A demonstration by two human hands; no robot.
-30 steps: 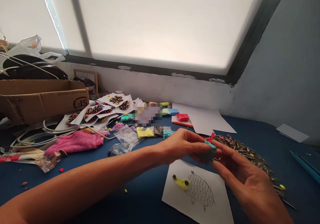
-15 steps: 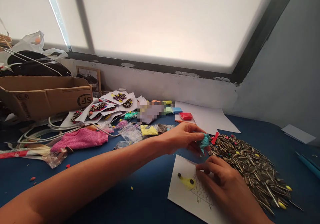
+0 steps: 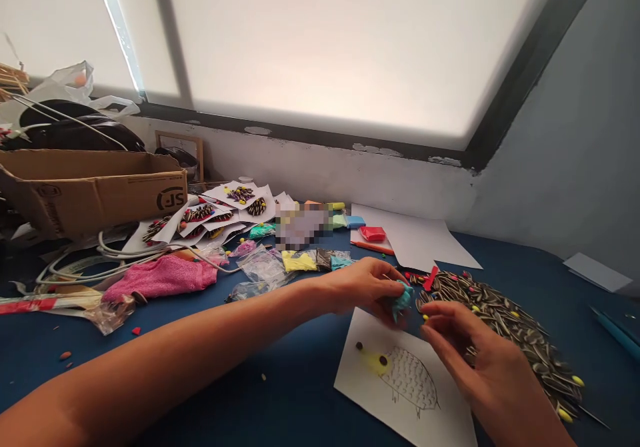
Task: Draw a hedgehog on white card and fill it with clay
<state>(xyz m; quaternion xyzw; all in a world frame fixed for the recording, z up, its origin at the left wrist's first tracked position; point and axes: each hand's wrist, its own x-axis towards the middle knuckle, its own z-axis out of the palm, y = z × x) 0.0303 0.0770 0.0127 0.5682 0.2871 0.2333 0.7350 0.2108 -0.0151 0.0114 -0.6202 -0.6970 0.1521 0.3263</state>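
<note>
My left hand (image 3: 373, 290) pinches a soft turquoise lump of clay (image 3: 401, 300) above the far edge of a white sheet (image 3: 360, 394). A hedgehog-like animal is drawn on that sheet. Yellow clay (image 3: 374, 363) fills its head, with a dark nose and a dark eye; the scalloped body is bare pencil outline. Over the sheet's right side hovers my right hand (image 3: 473, 350), thumb and index finger bent but apart at the tips. A tiny yellow bit shows near those fingertips; I cannot tell whether it is touched. Behind this hand spreads a pile of striped sunflower seeds (image 3: 520, 327).
Clay packets, yellow (image 3: 299, 260) and red (image 3: 373, 234), lie at the back. Finished seed pictures (image 3: 240, 194) are heaped beside a cardboard box (image 3: 95, 194). A pink cloth (image 3: 160, 279) and white cables are at left. A pointed metal tool (image 3: 595, 417) sticks out of the seeds.
My right hand has moved right, off the drawing, uncovering the animal's body. My left hand, still holding the turquoise clay, has shifted slightly down and left.
</note>
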